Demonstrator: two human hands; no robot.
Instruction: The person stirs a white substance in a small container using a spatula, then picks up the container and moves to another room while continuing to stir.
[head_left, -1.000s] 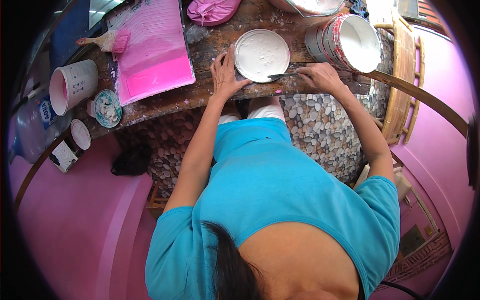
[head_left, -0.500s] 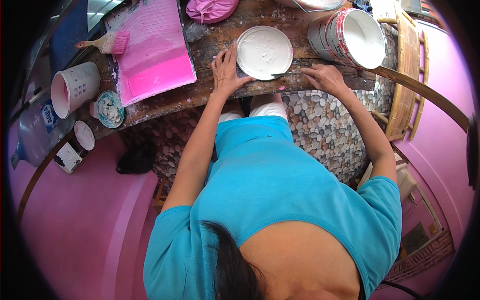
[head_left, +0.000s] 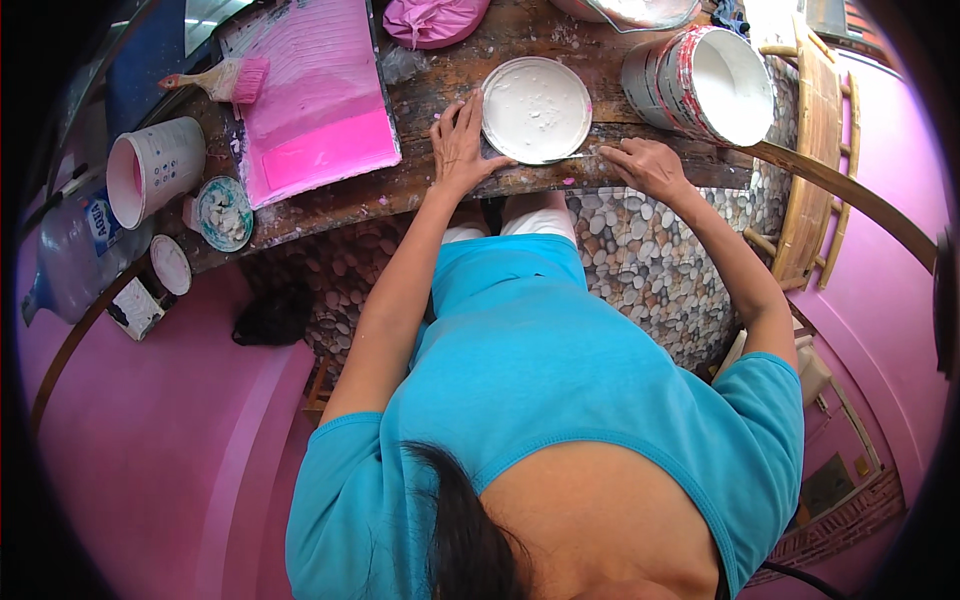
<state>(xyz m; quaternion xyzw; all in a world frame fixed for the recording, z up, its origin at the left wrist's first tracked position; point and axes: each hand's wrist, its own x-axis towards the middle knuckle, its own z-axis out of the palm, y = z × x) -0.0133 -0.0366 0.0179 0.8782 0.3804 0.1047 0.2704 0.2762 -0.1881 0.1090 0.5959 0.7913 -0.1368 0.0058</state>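
Note:
A round white lid (head_left: 537,108) with a raised rim lies on the wooden table, coated inside with white paste and a few small lumps. My left hand (head_left: 462,148) holds it at its left edge, thumb at the near rim and fingers spread up the side. My right hand (head_left: 645,165) is closed round the handle end of a thin knife (head_left: 578,156), most of its handle hidden in the fingers. Seen nearly edge-on, the narrow blade points left at the lid's near right rim; whether it touches cannot be made out.
Left on the table (head_left: 400,185) are a paint tray (head_left: 325,150) of pink paint, a paintbrush (head_left: 225,80), a white tub (head_left: 158,170) and a small teal-rimmed container (head_left: 223,213). A pink bundle (head_left: 435,22) lies behind. A paint-streaked bucket (head_left: 690,85) tilts at right, near a bamboo seat (head_left: 808,150).
The view has shifted slightly. The knife blade has turned from a dark flat side to a thin pale edge, and the lid's surface shows fewer lumps. My left hand keeps its place at the rim.

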